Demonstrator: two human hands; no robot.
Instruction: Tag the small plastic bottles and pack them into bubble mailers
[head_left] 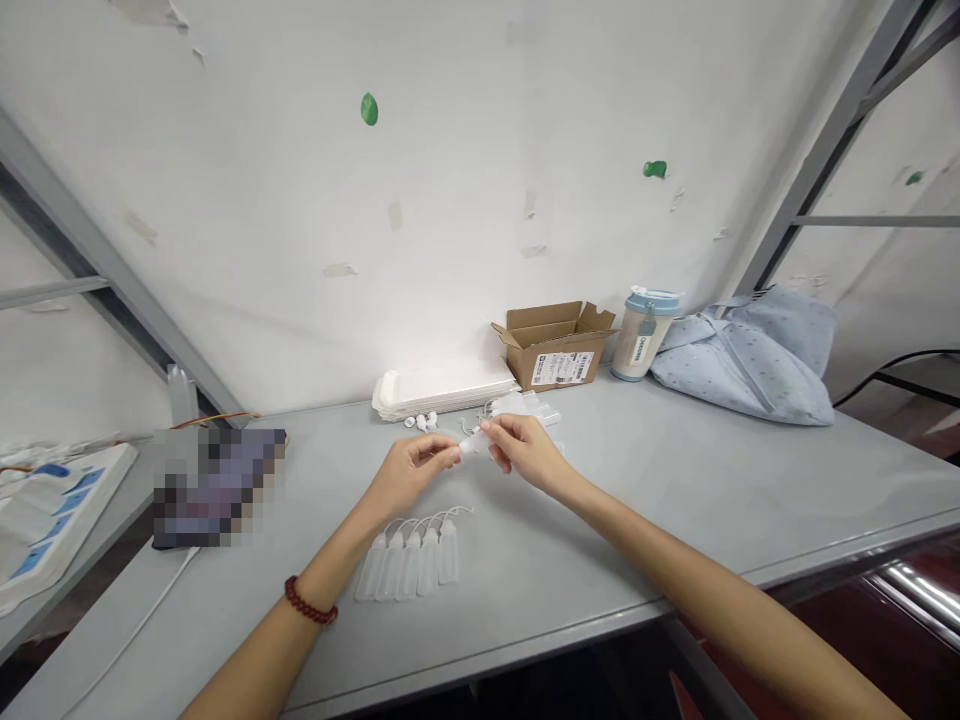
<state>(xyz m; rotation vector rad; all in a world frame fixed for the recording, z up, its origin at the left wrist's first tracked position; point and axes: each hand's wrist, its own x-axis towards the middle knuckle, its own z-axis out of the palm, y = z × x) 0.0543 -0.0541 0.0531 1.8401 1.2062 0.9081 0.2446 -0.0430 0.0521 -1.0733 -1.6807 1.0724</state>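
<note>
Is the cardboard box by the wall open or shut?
Open: the cardboard box has its top flaps spread, and its inside walls show between them.

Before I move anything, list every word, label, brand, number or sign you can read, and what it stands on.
No text reads clearly.
White label on the cardboard box: fine print, too small to read.
Lettering on the lidded cup: too small and blurred to read.
Device at left: pixelated, nothing legible.

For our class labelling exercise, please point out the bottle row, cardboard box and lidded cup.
Bottle row (409, 571), head view: middle bottle's body.
Cardboard box (562, 368), head view: label on front wall.
Lidded cup (628, 345), head view: pale side.
</note>
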